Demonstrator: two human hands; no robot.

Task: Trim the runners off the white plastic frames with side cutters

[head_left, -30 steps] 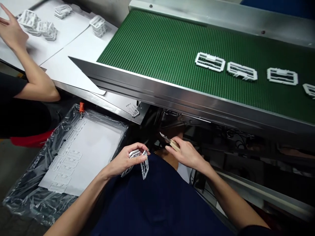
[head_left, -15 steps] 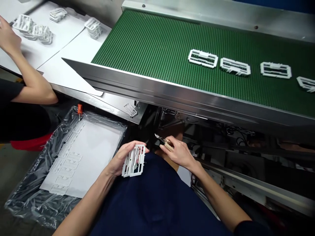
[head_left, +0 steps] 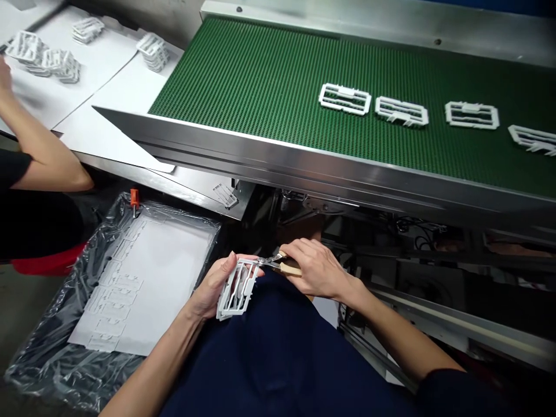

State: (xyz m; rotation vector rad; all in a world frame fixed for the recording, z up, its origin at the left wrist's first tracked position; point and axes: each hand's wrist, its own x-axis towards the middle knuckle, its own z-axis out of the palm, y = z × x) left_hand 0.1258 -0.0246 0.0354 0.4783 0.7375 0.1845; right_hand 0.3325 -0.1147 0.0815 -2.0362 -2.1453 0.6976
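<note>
White slotted plastic frames (head_left: 238, 289), at least two overlapping, are gripped in my left hand (head_left: 212, 288) above my lap. My right hand (head_left: 319, 269) is wrapped round the pale handles of small cutting pliers (head_left: 270, 262). The pliers' tips meet the upper right corner of the frames. Similar white frames (head_left: 345, 99) lie in a row on the green conveyor belt (head_left: 243, 75) beyond my hands.
A crate lined with clear plastic (head_left: 47, 330) at the left holds a white sheet (head_left: 167, 272) with flat parts on it. Stacked frames (head_left: 153, 52) stand on the white table (head_left: 102, 87). Another person's arm (head_left: 43, 150) reaches in at far left. The conveyor's metal side (head_left: 278, 156) crosses in front.
My right hand has brought the pliers left to the frames' corner, and their handles are spread wider. The frames have tilted slightly in my left hand. The view has shifted a little.
</note>
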